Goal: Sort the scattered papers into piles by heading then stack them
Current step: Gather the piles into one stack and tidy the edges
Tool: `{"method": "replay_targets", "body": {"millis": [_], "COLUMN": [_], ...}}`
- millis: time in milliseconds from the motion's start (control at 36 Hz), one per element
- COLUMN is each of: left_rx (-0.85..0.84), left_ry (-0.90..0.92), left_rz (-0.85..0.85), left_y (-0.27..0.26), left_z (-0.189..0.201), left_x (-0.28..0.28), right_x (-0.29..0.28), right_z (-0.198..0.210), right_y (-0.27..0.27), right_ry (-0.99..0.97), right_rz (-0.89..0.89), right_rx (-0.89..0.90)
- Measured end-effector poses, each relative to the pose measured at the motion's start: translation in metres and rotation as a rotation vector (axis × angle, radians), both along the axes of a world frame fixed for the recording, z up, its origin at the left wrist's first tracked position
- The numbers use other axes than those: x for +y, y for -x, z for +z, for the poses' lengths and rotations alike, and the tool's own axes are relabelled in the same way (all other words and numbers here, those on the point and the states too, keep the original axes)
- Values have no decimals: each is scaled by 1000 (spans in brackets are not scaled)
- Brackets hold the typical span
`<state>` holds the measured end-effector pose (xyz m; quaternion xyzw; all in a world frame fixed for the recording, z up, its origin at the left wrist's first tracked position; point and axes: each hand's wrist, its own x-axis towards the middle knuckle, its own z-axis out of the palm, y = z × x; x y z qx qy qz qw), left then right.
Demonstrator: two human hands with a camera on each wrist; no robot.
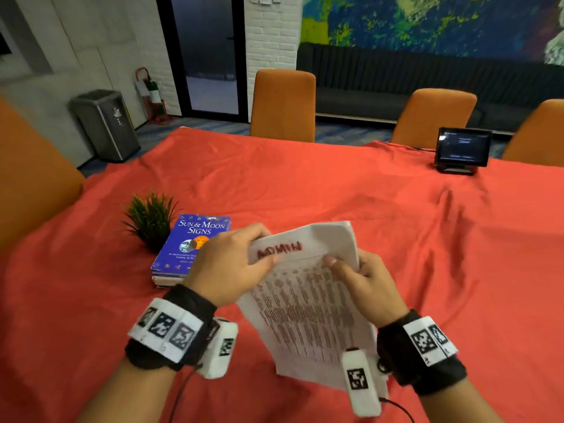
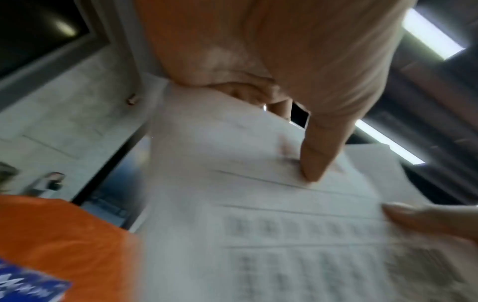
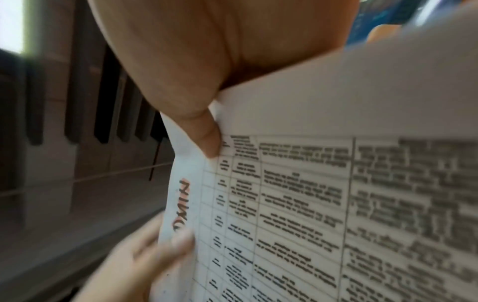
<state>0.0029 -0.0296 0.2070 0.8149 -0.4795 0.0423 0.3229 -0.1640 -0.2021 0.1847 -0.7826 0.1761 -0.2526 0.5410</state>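
Observation:
I hold a bundle of white papers [image 1: 308, 303] above the red tablecloth. The top sheet has printed tables and a red hand-written heading that reads ADMIN. My left hand [image 1: 235, 264] pinches the papers [image 2: 258, 235] at their top left corner, thumb on the front. My right hand [image 1: 363, 285] pinches the top right edge, its thumb pressing on the printed sheet [image 3: 297, 204]. A second sheet shows behind the top one. The wrist views are blurred.
A blue book titled Sun & Moon Signs [image 1: 192, 245] lies left of my hands beside a small green potted plant [image 1: 151, 218]. A small screen [image 1: 462, 149] stands at the table's far right. Orange chairs [image 1: 282, 105] line the far side.

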Motion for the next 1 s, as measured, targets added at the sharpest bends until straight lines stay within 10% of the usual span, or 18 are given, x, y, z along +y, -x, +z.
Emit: {"method": "replay_targets", "body": {"millis": [83, 222, 389, 1000], "left_rx": [222, 824, 885, 978], "left_ry": [1, 529, 882, 57], "left_rz": [12, -72, -58, 348], "left_y": [-25, -13, 27, 54], "left_z": [-19, -41, -50, -212], "left_x": [22, 15, -7, 12], "right_x": [-8, -5, 13, 29], "right_z": [-4, -8, -17, -204], "right_y": [8, 9, 7, 25], "right_ry": [-78, -166, -248, -209], "right_rz": [-87, -220, -218, -288], "right_rx": [-96, -303, -435, 280]}}
